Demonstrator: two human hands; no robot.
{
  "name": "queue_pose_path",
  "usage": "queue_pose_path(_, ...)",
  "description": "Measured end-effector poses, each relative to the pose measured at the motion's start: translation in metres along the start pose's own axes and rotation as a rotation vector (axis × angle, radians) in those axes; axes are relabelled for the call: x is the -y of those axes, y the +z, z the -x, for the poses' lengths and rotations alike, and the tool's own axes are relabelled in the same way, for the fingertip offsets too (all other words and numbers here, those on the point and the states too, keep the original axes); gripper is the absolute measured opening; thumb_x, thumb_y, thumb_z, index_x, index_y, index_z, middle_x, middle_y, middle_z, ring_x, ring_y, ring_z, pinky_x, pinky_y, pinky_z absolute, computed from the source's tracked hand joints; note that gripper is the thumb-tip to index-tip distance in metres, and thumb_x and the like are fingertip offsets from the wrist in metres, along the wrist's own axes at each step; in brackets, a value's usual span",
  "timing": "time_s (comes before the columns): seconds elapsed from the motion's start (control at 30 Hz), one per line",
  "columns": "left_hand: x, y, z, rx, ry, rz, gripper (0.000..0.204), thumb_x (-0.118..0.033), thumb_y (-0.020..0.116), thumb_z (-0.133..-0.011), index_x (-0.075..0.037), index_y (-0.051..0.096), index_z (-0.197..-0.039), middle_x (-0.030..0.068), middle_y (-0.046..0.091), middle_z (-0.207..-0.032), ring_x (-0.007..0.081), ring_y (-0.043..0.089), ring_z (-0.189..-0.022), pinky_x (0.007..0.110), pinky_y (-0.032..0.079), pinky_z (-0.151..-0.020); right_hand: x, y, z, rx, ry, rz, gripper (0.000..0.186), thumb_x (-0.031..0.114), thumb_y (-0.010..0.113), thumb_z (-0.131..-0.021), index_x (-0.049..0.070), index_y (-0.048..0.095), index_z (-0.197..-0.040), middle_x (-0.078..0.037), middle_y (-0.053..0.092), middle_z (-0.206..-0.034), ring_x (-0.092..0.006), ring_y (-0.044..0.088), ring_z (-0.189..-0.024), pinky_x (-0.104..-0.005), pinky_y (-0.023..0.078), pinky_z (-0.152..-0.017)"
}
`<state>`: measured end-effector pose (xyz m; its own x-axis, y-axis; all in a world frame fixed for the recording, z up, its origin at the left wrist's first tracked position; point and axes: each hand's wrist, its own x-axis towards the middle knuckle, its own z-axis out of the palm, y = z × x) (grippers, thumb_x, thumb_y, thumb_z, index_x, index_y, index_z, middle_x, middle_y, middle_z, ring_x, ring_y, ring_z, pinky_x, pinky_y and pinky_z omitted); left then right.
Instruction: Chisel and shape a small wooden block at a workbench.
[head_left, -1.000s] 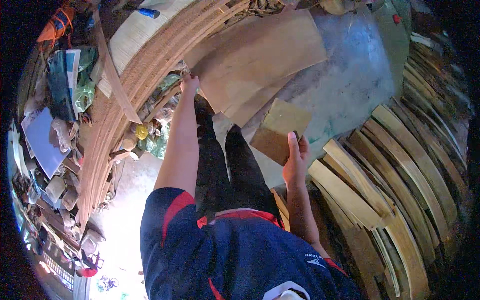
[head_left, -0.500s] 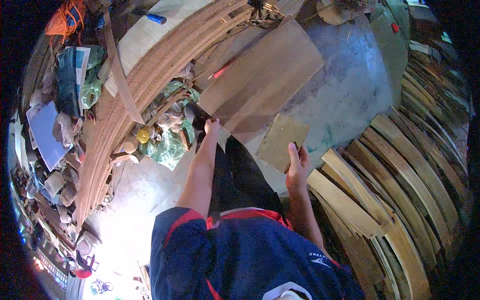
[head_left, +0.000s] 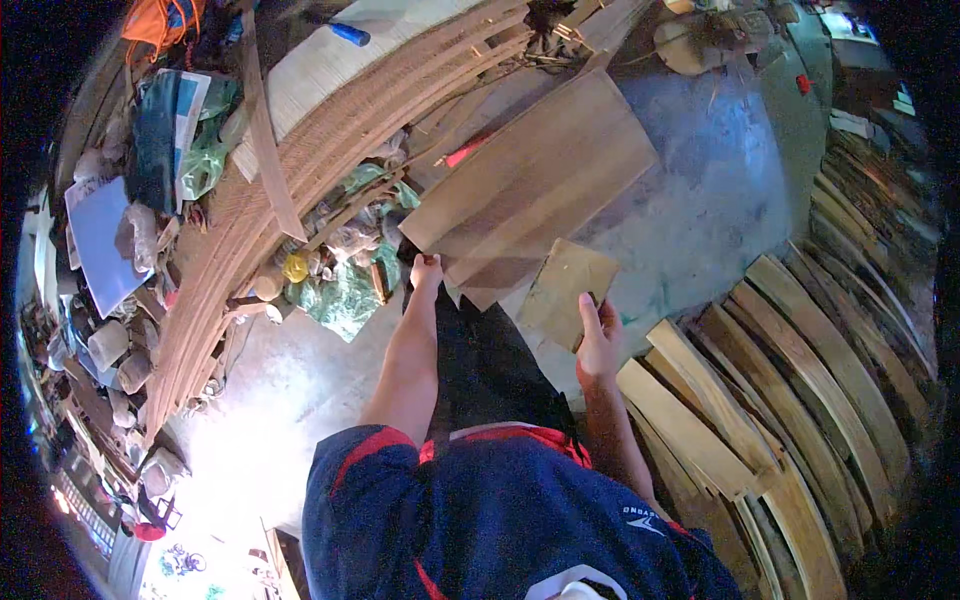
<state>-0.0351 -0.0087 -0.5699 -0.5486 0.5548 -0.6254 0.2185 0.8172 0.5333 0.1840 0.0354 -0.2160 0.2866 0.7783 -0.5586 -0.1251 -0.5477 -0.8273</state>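
My left hand (head_left: 426, 270) is closed on the near left corner of a large rectangular brown board (head_left: 540, 175), which slants away from me toward the far right. In my right hand (head_left: 600, 338) is a smaller, roughly square tan board (head_left: 562, 288), pinched at its right edge with the thumb on top. That small board is held near the large board's near right edge. Whether the far end of the large board rests on anything is hard to tell. My dark trousers show below both pieces.
Long planks (head_left: 790, 370) lie stacked along my right. On the left, a long stack of thin boards (head_left: 270, 190) curves past, with a blue-handled tool (head_left: 350, 35) on top. Green plastic and scraps (head_left: 345, 300) lie beside that stack. Beyond stretches a grey floor (head_left: 710, 190).
The view has shifted a little. My left hand and the large board's near end have come slightly closer to me. The dark shoe seen beside my left hand is now mostly hidden.
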Motion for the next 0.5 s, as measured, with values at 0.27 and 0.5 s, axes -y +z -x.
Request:
queue_pose_path(0.27, -0.047, 0.024, 0.0, 0.03, -0.236, -0.193, 0.04, -0.045, 0.064, -0.071, -0.006, 0.062, -0.08, 0.0118, 0.066, -0.08, 0.0281, 0.064, -0.078, 0.037, 0.051, -0.07, -0.001, 0.021, -0.004, 0.017, 0.009, 0.001, 0.026, 0.02, 0.058, -0.086, 0.002, 0.057, -0.105, -0.003, 0.059, -0.098, -0.012, 0.053, -0.088, -0.0255, 0.04, -0.079)
queue_pose_path(0.5, -0.082, -0.013, 0.025, 0.321, 0.039, -0.068, 0.035, -0.037, 0.052, -0.081, -0.004, 0.06, -0.09, 0.0174, 0.064, -0.087, 0.0319, 0.061, -0.088, 0.04, 0.048, -0.077, -0.006, 0.025, -0.022, -0.012, 0.124, -0.052, 0.031, 0.024, 0.06, -0.084, 0.002, 0.055, -0.105, -0.003, 0.058, -0.101, -0.0119, 0.052, -0.09, -0.0257, 0.04, -0.078)
